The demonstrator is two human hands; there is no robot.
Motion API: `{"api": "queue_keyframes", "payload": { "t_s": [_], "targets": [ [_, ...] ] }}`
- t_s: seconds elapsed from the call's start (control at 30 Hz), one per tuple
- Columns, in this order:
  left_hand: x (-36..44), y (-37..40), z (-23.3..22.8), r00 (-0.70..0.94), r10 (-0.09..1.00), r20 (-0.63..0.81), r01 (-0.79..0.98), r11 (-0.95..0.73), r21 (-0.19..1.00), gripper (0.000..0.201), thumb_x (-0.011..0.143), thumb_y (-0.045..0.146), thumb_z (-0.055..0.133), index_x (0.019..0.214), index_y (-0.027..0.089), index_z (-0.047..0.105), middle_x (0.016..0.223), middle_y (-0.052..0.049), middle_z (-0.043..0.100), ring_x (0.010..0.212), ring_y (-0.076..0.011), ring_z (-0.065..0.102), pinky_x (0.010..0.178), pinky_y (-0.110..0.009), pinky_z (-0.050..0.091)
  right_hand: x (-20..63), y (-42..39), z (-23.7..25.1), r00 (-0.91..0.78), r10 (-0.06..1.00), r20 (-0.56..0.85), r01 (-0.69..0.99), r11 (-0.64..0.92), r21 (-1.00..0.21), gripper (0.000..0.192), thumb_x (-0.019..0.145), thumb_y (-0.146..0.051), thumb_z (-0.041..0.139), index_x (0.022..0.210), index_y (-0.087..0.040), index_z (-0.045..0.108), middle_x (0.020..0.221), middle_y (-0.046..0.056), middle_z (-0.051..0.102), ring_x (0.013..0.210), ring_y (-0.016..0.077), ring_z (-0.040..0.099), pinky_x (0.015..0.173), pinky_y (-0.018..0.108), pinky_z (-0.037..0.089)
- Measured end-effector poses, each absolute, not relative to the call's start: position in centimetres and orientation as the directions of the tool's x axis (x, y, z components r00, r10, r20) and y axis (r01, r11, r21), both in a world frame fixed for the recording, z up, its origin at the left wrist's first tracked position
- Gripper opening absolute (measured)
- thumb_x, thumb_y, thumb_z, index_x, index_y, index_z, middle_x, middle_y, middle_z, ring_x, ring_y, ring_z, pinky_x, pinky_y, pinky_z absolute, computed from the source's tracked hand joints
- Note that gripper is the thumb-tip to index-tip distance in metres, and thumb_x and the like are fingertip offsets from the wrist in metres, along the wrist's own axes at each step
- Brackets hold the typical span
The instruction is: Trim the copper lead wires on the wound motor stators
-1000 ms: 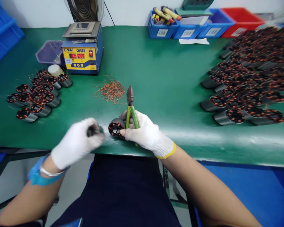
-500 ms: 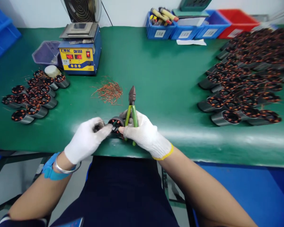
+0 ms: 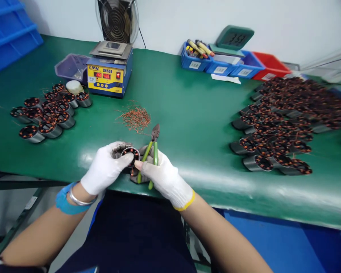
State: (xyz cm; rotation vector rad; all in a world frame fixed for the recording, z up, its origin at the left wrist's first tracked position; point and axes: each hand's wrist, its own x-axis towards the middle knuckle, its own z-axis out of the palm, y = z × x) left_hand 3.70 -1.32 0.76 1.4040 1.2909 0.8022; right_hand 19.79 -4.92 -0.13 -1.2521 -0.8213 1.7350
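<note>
White-gloved left hand [image 3: 106, 166]: grip closed on round copper-wound metal core [image 3: 136, 154]. White-gloved right hand [image 3: 165, 175]: grip closed on green-handled metal cutters [image 3: 155, 147]. Coppery wire clippings [image 3: 136, 118] on green surface [image 3: 193, 121].

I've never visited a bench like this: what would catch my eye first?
Likely the gloved left hand and right hand at the near edge, holding a copper-wound stator, the right also gripping green-handled diagonal cutters. Just beyond them lies a heap of copper wire clippings. Farther right, many more stators crowd the green worktop.
</note>
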Motion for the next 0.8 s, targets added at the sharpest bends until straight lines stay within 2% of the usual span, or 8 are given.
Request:
{"api": "queue_keyframes", "payload": {
  "t_s": [0.1,0.2,0.3,0.37,0.5,0.57,0.67,0.8],
  "targets": [
    [2.6,-0.3,1.2,0.332,0.91,-0.248,0.444,0.082,0.892,0.033,0.073,0.043,0.07,0.092,0.017,0.073,0.087,-0.006,0.076,0.078,-0.0237,0.07,0.069,-0.031,0.055,20.7,-6.0,0.7,-0.046,0.95,-0.31,0.187,-0.297,-0.937,0.042,0.075,-0.038,0.07,0.109,-0.022,0.051,0.075,-0.002,0.062,0.062,0.0159,0.061,0.061,0.034,0.052],
    [1.4,0.8,1.5,0.411,0.889,-0.2,0.555,-0.07,0.829,0.027,0.076,0.041,0.065,0.085,0.018,0.076,0.087,-0.006,0.075,0.079,-0.0234,0.07,0.072,-0.031,0.054,21.4,-6.7,1.2,-0.124,0.992,-0.03,0.523,0.04,-0.851,0.048,0.079,-0.03,0.065,0.124,-0.024,0.049,0.099,0.005,0.068,0.084,0.0203,0.067,0.075,0.036,0.054],
    [1.1,1.5,1.5,0.434,0.892,-0.128,0.558,-0.155,0.815,0.026,0.077,0.038,0.062,0.087,0.019,0.077,0.096,-0.007,0.075,0.092,-0.025,0.07,0.082,-0.032,0.054,20.9,-6.7,0.7,-0.408,0.885,0.227,0.568,0.44,-0.696,0.045,0.08,-0.024,0.061,0.124,-0.021,0.05,0.128,0.013,0.061,0.113,0.0255,0.062,0.091,0.038,0.053],
    [1.2,1.6,1.3,0.44,0.887,-0.139,0.542,-0.139,0.828,0.027,0.079,0.039,0.062,0.091,0.021,0.078,0.1,-0.006,0.075,0.096,-0.0244,0.069,0.085,-0.032,0.054,20.2,-6.3,-0.1,-0.512,0.802,0.307,0.565,0.584,-0.583,0.041,0.081,-0.021,0.057,0.121,-0.018,0.052,0.131,0.015,0.06,0.116,0.0277,0.06,0.093,0.04,0.053],
    [1.1,1.4,0.9,0.352,0.935,-0.049,0.41,-0.107,0.906,0.02,0.083,0.036,0.063,0.086,0.021,0.077,0.096,-0.004,0.075,0.088,-0.0195,0.069,0.08,-0.028,0.055,19.4,-5.6,-1.1,-0.553,0.78,0.293,0.582,0.613,-0.534,0.035,0.081,-0.017,0.053,0.115,-0.017,0.055,0.125,0.015,0.063,0.105,0.0274,0.064,0.085,0.039,0.055],
    [0.8,1.5,0.8,0.097,0.99,0.104,0.314,-0.13,0.941,0.02,0.086,0.035,0.062,0.088,0.021,0.076,0.097,-0.004,0.075,0.075,-0.0148,0.066,0.069,-0.025,0.053,19.4,-5.4,-1.1,-0.553,0.782,0.287,0.568,0.606,-0.556,0.034,0.081,-0.017,0.053,0.114,-0.018,0.055,0.125,0.014,0.063,0.105,0.026,0.064,0.083,0.038,0.055],
    [0.4,1.8,0.9,-0.212,0.949,0.231,0.157,-0.201,0.967,0.024,0.087,0.037,0.06,0.093,0.019,0.075,0.104,-0.006,0.074,0.067,-0.0118,0.062,0.059,-0.024,0.051,19.5,-5.3,-1.0,-0.554,0.775,0.303,0.54,0.612,-0.577,0.036,0.08,-0.017,0.056,0.115,-0.019,0.053,0.128,0.013,0.061,0.106,0.0252,0.063,0.084,0.036,0.055],
    [1.1,2.2,1.5,0.197,0.979,-0.047,0.345,-0.024,0.938,0.047,0.07,0.041,0.075,0.11,0.016,0.073,0.108,-0.01,0.075,0.083,-0.0226,0.069,0.075,-0.033,0.057,19.6,-5.3,-1.0,-0.559,0.783,0.271,0.568,0.6,-0.563,0.034,0.08,-0.021,0.059,0.113,-0.02,0.055,0.12,0.012,0.063,0.098,0.0242,0.064,0.08,0.036,0.054]
  ]
}}
